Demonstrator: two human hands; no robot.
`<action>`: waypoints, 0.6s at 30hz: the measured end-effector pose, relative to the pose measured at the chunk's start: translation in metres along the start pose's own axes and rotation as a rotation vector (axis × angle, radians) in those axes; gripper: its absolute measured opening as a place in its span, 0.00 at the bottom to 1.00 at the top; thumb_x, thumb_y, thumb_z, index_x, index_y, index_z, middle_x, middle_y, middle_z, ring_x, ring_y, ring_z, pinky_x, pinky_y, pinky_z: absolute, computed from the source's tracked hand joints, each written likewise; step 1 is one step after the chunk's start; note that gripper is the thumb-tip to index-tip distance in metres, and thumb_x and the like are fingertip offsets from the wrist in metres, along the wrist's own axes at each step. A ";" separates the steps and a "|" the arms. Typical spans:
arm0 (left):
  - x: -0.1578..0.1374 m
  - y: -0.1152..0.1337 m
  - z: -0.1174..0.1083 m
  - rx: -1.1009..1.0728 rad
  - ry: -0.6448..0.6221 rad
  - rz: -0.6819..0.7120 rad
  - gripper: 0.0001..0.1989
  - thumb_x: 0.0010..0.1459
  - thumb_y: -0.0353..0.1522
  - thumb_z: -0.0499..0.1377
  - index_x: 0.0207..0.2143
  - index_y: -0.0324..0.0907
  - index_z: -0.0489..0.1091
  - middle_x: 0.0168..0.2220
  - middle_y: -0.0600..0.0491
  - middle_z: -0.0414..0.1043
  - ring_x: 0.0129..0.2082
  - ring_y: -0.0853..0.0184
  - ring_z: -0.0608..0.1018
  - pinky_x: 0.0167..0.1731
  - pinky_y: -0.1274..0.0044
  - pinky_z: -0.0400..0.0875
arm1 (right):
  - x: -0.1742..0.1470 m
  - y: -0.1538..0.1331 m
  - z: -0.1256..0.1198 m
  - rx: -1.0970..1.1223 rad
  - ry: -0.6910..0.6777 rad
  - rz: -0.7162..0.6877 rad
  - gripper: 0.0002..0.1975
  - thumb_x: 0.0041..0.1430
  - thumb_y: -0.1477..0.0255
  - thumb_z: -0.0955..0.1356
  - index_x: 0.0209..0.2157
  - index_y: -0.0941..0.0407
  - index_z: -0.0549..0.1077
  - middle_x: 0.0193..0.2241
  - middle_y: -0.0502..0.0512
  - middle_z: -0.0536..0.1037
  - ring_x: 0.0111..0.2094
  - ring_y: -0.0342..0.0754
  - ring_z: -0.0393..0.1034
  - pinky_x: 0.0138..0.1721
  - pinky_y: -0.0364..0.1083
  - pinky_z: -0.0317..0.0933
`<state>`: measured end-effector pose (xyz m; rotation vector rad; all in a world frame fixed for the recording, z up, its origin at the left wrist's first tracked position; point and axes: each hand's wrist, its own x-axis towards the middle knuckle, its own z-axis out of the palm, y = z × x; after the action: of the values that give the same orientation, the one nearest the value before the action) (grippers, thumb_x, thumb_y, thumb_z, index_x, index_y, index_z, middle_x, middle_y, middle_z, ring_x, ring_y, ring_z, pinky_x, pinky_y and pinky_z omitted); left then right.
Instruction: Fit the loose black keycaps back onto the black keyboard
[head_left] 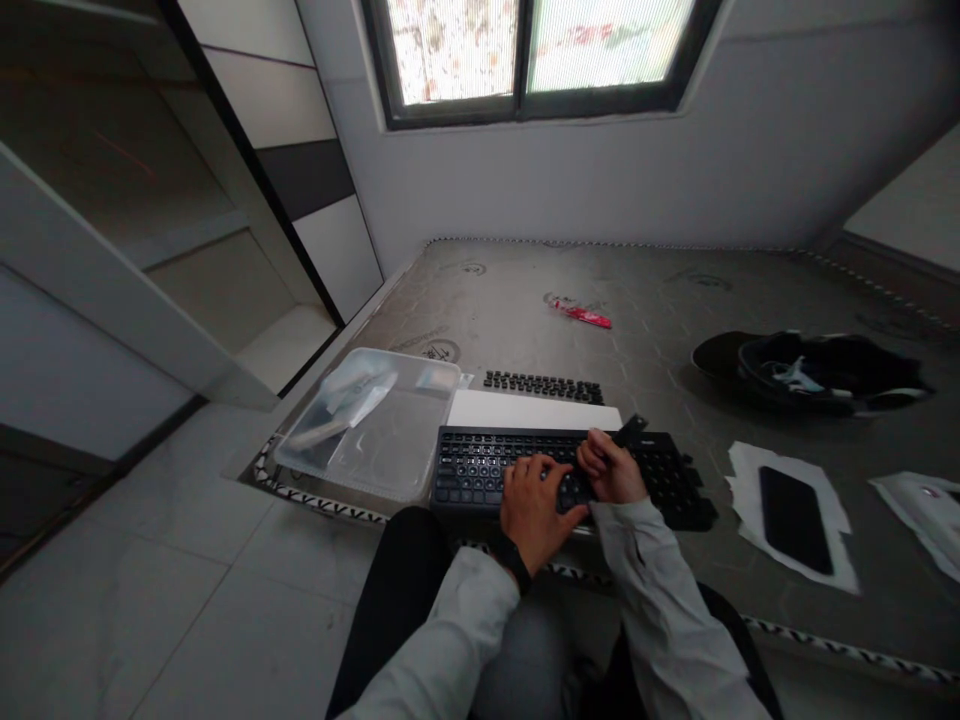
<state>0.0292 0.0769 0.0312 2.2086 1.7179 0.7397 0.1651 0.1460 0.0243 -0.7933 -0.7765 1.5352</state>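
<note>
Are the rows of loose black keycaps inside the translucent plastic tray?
No, the keycaps stand in rows to the right of the tray, beyond the keyboard.

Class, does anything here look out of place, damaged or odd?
Small black key-like pieces sit in rows beyond the flat white panel, oddly apart from the long black keyboard. The white sheet beneath the black phone-shaped slab has ragged, torn-looking edges.

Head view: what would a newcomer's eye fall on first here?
Probably the bright window at the top centre, then the vivid red item alone on the grey surface below it. Nearer, the left hand rests on a dark keyboard, while the right hand grips a dark object above its right part.
</note>
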 end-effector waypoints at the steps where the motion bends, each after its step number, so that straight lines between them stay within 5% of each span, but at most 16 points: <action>1: 0.000 0.000 0.000 0.008 0.000 0.003 0.26 0.50 0.45 0.65 0.51 0.52 0.67 0.48 0.53 0.65 0.48 0.60 0.66 0.48 0.65 0.63 | 0.001 0.001 0.002 -0.031 0.010 -0.011 0.21 0.51 0.62 0.73 0.16 0.54 0.60 0.12 0.42 0.51 0.15 0.37 0.41 0.14 0.41 0.40; 11: 0.001 0.001 0.000 0.026 -0.003 0.016 0.26 0.49 0.42 0.66 0.50 0.51 0.66 0.48 0.53 0.65 0.48 0.59 0.66 0.48 0.65 0.63 | 0.000 0.010 0.000 -0.072 -0.052 -0.072 0.21 0.54 0.64 0.71 0.16 0.55 0.59 0.12 0.42 0.50 0.15 0.37 0.41 0.16 0.42 0.36; 18: 0.000 0.001 0.000 -0.022 -0.001 -0.001 0.26 0.49 0.42 0.67 0.50 0.52 0.66 0.48 0.54 0.65 0.49 0.59 0.66 0.49 0.64 0.62 | 0.000 0.010 0.005 -0.082 0.033 -0.118 0.21 0.53 0.65 0.71 0.16 0.55 0.58 0.12 0.41 0.50 0.14 0.36 0.41 0.16 0.42 0.35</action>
<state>0.0299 0.0771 0.0323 2.1934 1.7016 0.7541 0.1556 0.1448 0.0182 -0.8162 -0.8519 1.3891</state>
